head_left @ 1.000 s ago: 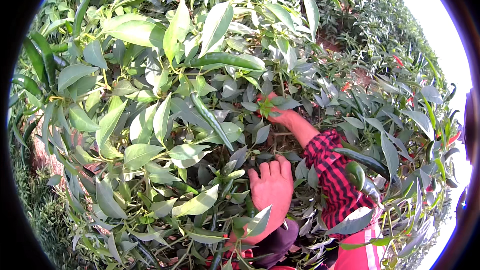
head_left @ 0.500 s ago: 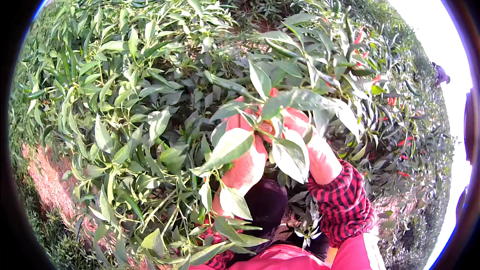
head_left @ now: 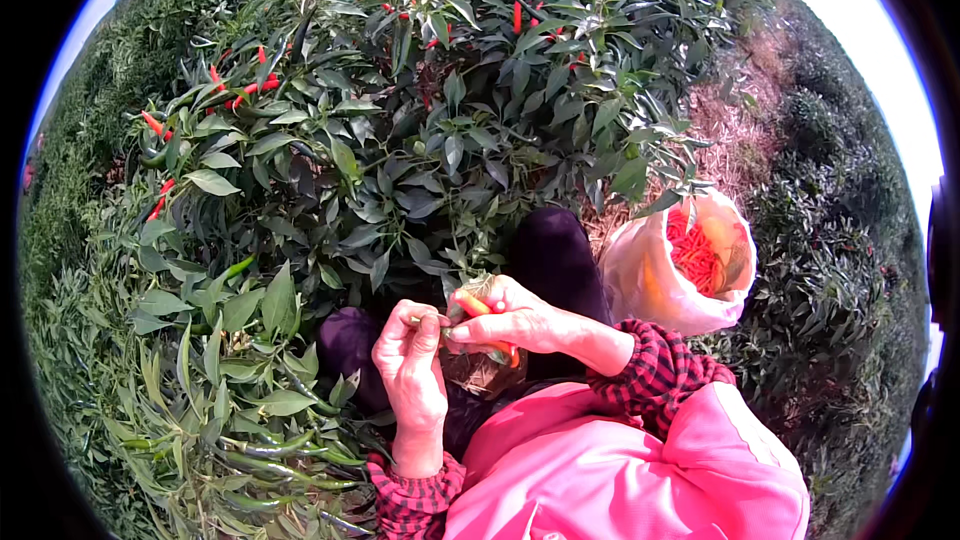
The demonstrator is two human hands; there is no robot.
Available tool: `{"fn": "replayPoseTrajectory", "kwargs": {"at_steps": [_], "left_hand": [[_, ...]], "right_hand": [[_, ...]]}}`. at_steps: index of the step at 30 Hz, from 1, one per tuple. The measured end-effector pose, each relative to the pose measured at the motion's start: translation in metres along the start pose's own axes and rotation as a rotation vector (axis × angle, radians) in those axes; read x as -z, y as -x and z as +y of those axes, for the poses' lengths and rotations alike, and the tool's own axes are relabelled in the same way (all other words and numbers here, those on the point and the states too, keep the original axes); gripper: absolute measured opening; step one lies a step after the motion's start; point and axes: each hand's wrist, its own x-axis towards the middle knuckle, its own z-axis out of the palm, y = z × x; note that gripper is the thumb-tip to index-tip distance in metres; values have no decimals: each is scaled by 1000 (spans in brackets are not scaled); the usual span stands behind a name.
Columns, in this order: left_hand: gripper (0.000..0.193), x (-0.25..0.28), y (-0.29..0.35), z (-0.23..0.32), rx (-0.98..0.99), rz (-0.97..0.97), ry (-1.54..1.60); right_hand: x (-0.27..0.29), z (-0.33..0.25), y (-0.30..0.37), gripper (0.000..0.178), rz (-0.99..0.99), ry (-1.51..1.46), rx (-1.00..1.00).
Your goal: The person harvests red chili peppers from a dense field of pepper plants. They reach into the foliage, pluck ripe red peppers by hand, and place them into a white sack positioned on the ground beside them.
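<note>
In front of my lap my two hands meet, fingertips nearly touching. My right hand (head_left: 525,322) is closed round a few chili peppers (head_left: 473,304); an orange-red one pokes out above the thumb and red ends show below the fingers. My left hand (head_left: 412,375) pinches a small green stem at the peppers' side; how far it reaches into the right hand is hidden. Just beyond the hands stands a leafy chili plant (head_left: 440,170) with red fruit on its upper branches.
To the right of my knee a white bag (head_left: 640,275), open at the top, holds many red chilies (head_left: 695,252). Long green chilies (head_left: 265,465) hang among leaves at lower left. My dark-clad knees (head_left: 555,260) touch the foliage. Dry straw (head_left: 745,130) covers the ground at right.
My view has swung to another part of the plants. Both hands have come out of the leaves to my lap, with chilies now visible in the right one. The bag has come into view.
</note>
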Motion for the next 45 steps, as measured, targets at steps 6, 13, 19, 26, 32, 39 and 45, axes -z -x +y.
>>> {"fn": "replayPoseTrajectory", "kwargs": {"at_steps": [6, 13, 19, 26, 32, 39, 45], "left_hand": [[9, 6, -22, -53, 391, -249, -293], [39, -59, -55, -57, 41, -406, -969], [41, -103, -156, -63, 258, -342, -363], [66, -148, -246, -122, 586, -363, 91], [39, -125, -285, -165, 490, -457, 329], [29, -46, -274, -187, 597, -481, 251], [32, -53, -260, -173, 683, -461, 152]], "right_hand": [[59, -36, 97, 8, 238, -14, 91], [245, -4, 263, 15, 1288, 560, 15], [225, -55, 201, 30, 1219, 1163, -162], [214, -122, 44, 37, 798, 965, 344], [174, -3, 21, 19, 733, 1033, 292], [188, -31, 68, 33, 661, 444, 86], [220, -60, 3, 28, 693, 1004, 124]]}}
